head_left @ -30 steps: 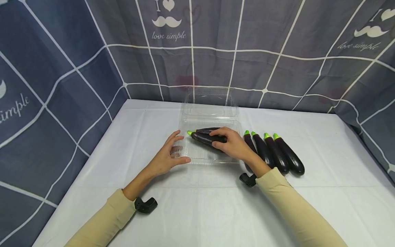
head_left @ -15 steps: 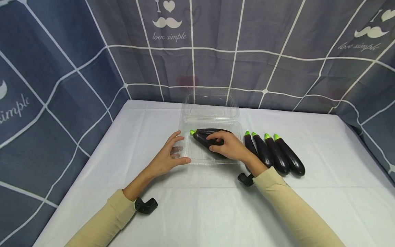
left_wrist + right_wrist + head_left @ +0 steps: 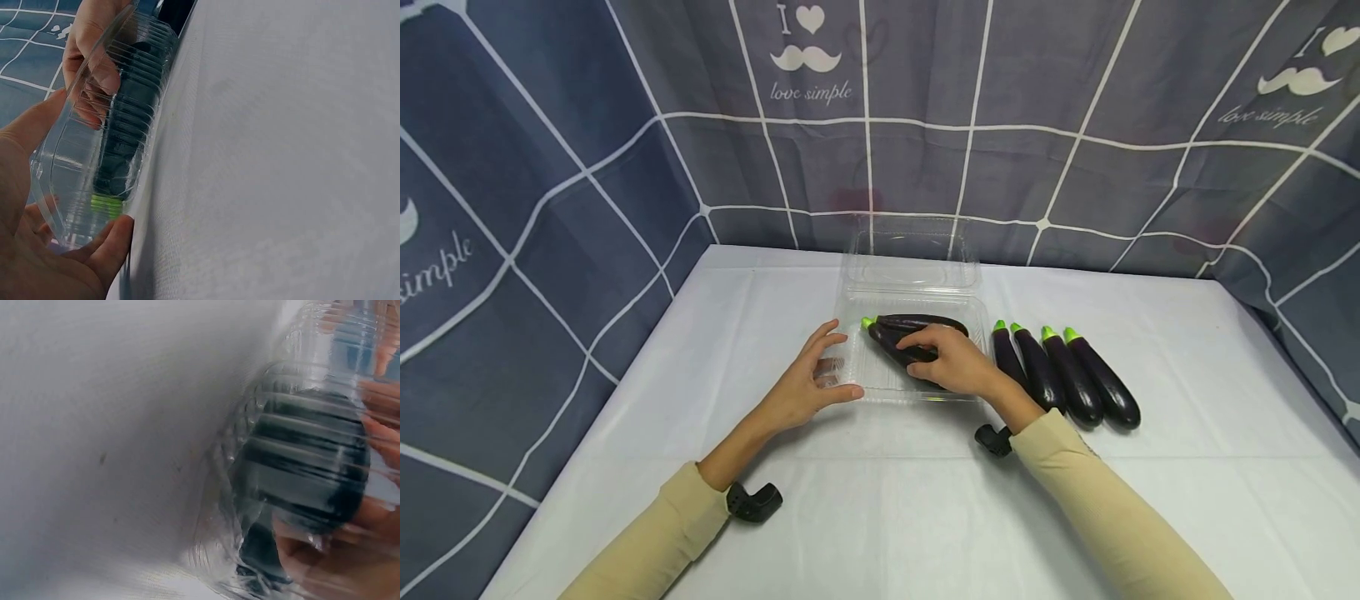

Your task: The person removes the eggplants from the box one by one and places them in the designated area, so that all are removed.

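Observation:
A hinged clear plastic container (image 3: 867, 373) lies on the white cloth with its lid raised at the back. My left hand (image 3: 797, 387) holds its left end, thumb near the front corner and fingers spread along the side. Inside, my right hand (image 3: 951, 362) grips a dark purple eggplant (image 3: 886, 340), which slants with its green stem toward the back left. Behind that one lies a second eggplant (image 3: 925, 320), also in the container. The left wrist view shows the held eggplant (image 3: 122, 144) through the ribbed wall; the right wrist view shows its rounded end (image 3: 312, 462).
Several more eggplants (image 3: 1078, 379) lie side by side on the cloth, just right of the container, stems pointing back. The raised lid (image 3: 913, 271) stands near the grey checked curtain (image 3: 925, 167) at the table's back edge.
My right hand has moved slightly left and toward the front with the eggplant, swinging its thick end forward. More of the eggplant behind now shows. The left hand stays in place.

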Tool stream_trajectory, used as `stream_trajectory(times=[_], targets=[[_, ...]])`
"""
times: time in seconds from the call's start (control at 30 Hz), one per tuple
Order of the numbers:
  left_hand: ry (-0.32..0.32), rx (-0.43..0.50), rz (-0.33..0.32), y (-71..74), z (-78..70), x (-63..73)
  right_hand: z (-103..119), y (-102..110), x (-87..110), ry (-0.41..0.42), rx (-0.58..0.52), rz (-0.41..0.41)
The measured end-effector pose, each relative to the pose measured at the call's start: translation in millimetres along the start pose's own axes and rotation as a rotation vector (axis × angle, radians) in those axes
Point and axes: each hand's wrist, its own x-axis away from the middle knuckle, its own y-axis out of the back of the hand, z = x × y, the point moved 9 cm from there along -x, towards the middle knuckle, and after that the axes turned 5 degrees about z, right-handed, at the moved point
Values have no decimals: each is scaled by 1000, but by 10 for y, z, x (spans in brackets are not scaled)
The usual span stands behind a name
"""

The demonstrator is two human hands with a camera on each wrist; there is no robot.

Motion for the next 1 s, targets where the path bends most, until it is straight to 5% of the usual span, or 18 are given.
stream_trajectory(times=[1.0], targets=[[8,2,-6,0,-9,6,42,-109,9,46,60,92]])
